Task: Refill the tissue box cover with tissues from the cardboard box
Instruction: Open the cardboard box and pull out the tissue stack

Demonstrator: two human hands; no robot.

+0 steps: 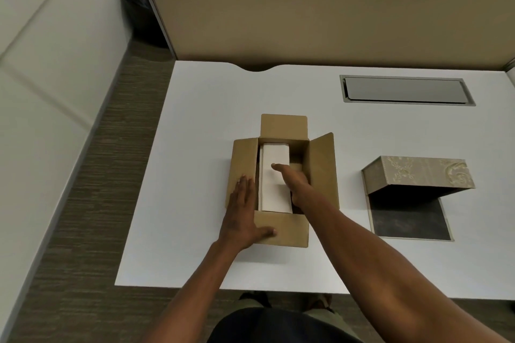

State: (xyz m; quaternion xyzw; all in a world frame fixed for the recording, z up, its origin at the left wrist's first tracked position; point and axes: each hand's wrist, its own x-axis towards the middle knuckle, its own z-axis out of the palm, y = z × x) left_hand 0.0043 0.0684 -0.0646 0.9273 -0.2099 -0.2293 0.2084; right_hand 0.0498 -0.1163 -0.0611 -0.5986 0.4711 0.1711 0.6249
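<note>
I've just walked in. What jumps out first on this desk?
The open cardboard box at the middle of the white desk, with a white stack of tissues inside. The left hand steadies its near corner while the right hand reaches in. To the right stands the patterned tissue box cover, open.

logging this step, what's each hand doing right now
Left hand: open, flat on the cardboard box.
Right hand: inside box at tissue stack; grip cannot be told.

cardboard box (281,192): matt brown corrugated board. tissues (274,175) inside it: white paper. tissue box cover (418,172), right of it: embossed fabric.
</note>
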